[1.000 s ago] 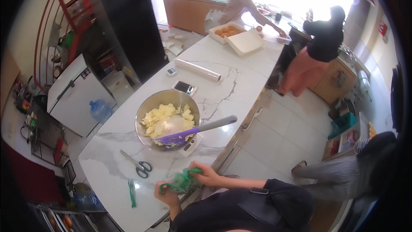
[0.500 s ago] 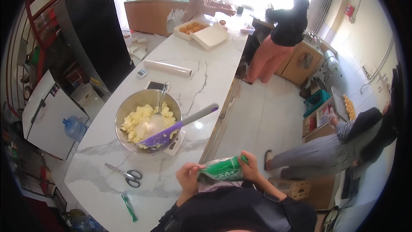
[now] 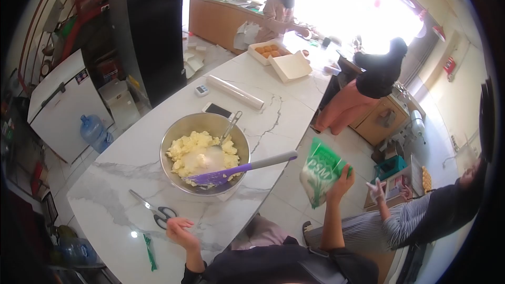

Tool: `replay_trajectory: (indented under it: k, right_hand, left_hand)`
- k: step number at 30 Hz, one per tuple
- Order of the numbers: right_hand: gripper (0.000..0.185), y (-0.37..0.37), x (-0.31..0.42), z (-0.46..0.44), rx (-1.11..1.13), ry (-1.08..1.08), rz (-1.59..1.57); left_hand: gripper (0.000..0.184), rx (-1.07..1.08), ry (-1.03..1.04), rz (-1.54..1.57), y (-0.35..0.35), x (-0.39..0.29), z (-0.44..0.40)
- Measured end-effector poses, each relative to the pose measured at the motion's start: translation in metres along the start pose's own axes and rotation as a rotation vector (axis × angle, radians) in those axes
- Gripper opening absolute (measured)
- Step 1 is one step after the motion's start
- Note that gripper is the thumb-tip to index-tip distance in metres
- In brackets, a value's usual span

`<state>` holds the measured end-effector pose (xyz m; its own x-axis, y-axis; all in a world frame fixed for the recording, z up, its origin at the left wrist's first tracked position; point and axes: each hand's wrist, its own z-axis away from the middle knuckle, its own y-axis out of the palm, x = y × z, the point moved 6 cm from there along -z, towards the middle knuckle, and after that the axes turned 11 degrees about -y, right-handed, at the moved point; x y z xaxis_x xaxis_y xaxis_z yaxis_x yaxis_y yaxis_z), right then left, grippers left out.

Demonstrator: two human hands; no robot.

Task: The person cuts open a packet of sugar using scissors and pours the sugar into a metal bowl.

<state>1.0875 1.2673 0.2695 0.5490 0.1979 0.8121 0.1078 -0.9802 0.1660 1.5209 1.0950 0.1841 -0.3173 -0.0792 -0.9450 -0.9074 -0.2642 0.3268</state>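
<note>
My right hand (image 3: 342, 185) grips a green-and-white plastic bag (image 3: 319, 171) by one side, raised past the table edge. White lettering shows on the bag's green top. My left hand (image 3: 182, 233) is over the table with loosely bent fingers and nothing seen in it, close to black-handled scissors (image 3: 164, 216). A cut green strip (image 3: 149, 252) lies nearby. In the middle stands a steel bowl (image 3: 164, 153) of pale yellow, butter-like lumps (image 3: 190, 144) with whitish powder on top. A purple spatula (image 3: 231, 172) and a metal-handled utensil (image 3: 233, 123) rest in it.
On the marble table (image 3: 123, 165) are a phone (image 3: 219, 111), a small timer (image 3: 201, 91), a roll of clear film (image 3: 235, 92) and a box of round buns (image 3: 268, 51). Two people work at the far end; another in stripes (image 3: 389, 226) stands at right.
The bag has gone from between both hands to my right hand alone, lifted up and right. My left hand has let go and moved left over the table. The view has shifted.
</note>
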Motion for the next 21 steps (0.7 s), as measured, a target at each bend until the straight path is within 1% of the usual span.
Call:
replay_trajectory:
  k: [2,5,8,11,12,15,16,20,21]
  right_hand:
    - [0.028,0.030,-0.019,-0.021,-0.069,0.016,-0.118]
    - [0.029,0.082,-0.059,-0.046,-0.096,-0.011,-0.261]
    - [0.030,0.134,-0.105,-0.066,-0.174,0.022,-0.308]
    - [0.033,0.181,-0.161,-0.080,-0.172,0.019,-0.201]
    - [0.036,0.192,-0.183,-0.079,-0.147,-0.021,-0.019]
    - [0.036,0.218,-0.223,-0.071,-0.098,-0.001,-0.051]
    - [0.036,0.226,-0.227,-0.072,-0.112,0.033,-0.082]
    - [0.035,0.239,-0.259,-0.069,-0.179,0.226,-0.225]
    - [0.035,0.239,-0.266,-0.065,-0.149,0.238,-0.226]
  left_hand:
    - [0.046,-0.221,0.007,-0.110,-0.015,-0.003,-0.009]
    - [0.040,-0.472,0.031,-0.027,-0.051,0.003,-0.025]
    - [0.038,-0.768,0.155,-0.090,-0.062,-0.025,-0.030]
    - [0.035,-0.858,0.167,-0.088,-0.046,-0.045,-0.035]
    - [0.031,-0.798,0.205,-0.057,-0.040,-0.052,-0.037]
    - [0.028,-0.801,0.316,-0.128,-0.002,-0.084,-0.027]
    - [0.026,-0.782,0.336,-0.165,-0.003,-0.085,-0.021]
    - [0.024,-0.841,0.167,-0.390,-0.002,-0.073,0.000]
    - [0.023,-0.873,0.141,-0.430,0.002,-0.071,0.004]
